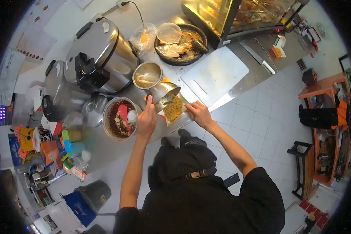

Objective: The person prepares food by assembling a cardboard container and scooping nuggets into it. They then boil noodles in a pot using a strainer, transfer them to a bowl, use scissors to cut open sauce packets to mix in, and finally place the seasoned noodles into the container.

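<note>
Steel bowl tipped in left hand; right hand grips wrapper edge, rice partly hidden.

Counter layout, hands at the near edge

Left hand gripping tilted metal bowl over the noodles; right hand sitting just right of them, cutting board lying behind, sauce bowl sitting left, rice cooker standing behind that.

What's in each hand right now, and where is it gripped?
Left hand holds the tilted metal bowl by its near rim. Right hand rests at the food wrapper; its grip is unclear.
</note>
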Demonstrator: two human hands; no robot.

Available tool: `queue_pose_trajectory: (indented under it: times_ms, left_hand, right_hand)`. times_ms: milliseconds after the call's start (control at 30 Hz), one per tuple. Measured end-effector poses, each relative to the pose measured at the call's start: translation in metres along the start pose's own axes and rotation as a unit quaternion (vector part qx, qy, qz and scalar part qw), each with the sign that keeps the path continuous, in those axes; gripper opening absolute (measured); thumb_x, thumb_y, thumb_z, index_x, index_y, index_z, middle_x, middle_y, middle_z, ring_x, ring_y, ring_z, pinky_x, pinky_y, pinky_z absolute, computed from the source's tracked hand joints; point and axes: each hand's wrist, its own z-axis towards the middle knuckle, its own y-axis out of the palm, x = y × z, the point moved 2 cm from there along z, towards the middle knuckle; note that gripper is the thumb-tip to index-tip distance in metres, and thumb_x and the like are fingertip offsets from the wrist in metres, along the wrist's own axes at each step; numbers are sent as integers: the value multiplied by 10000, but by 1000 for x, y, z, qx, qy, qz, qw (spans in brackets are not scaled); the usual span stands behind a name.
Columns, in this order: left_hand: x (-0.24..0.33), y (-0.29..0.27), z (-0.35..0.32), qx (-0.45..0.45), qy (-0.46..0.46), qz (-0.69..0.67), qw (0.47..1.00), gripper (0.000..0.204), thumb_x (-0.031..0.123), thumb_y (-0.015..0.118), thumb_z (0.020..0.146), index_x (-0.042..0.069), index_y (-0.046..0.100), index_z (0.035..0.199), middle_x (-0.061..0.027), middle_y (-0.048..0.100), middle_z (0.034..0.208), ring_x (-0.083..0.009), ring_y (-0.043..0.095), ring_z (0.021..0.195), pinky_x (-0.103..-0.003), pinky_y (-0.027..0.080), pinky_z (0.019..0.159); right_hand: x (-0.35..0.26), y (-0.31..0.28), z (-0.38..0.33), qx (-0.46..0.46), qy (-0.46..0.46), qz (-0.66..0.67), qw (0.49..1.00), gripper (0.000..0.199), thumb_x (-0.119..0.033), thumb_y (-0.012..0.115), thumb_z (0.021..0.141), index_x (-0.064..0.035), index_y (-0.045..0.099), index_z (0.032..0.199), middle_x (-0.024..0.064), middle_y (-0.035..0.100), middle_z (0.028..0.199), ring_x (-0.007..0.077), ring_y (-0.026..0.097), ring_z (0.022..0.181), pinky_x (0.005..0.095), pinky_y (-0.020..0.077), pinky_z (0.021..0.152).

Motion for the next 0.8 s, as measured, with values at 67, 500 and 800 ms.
queue_pose_trajectory:
  times_ms: [67,500,800]
  left_hand:
    - [0,-3,-1,-22,-16,13,1000,142,-3,576,867,-17,556,1007,-201,590,1306,-253,654,586,-351,522,500]
    - [6,-10,-13,-45,-71,-18,996,316,-29,567,852,-16,554,1167,-208,578,1314,-316,695,739,-375,557,600]
    - [-3,-14,-15,-4,-83,-37,996,255,-16,557,860,-2,565,1114,-191,577,1323,-343,697,780,-387,571,615]
  right_hand:
    - [2,-10,12,24,39,-54,997,314,-28,648,748,-48,607,1059,86,554,753,270,556,736,392,500,591]
    - [-15,-16,-6,-77,19,-16,997,232,-24,623,770,-56,617,1000,97,565,747,298,552,728,412,484,615]
    - [-12,-8,-5,-88,7,25,996,179,-27,618,774,-46,626,952,102,573,750,292,573,754,403,492,651]
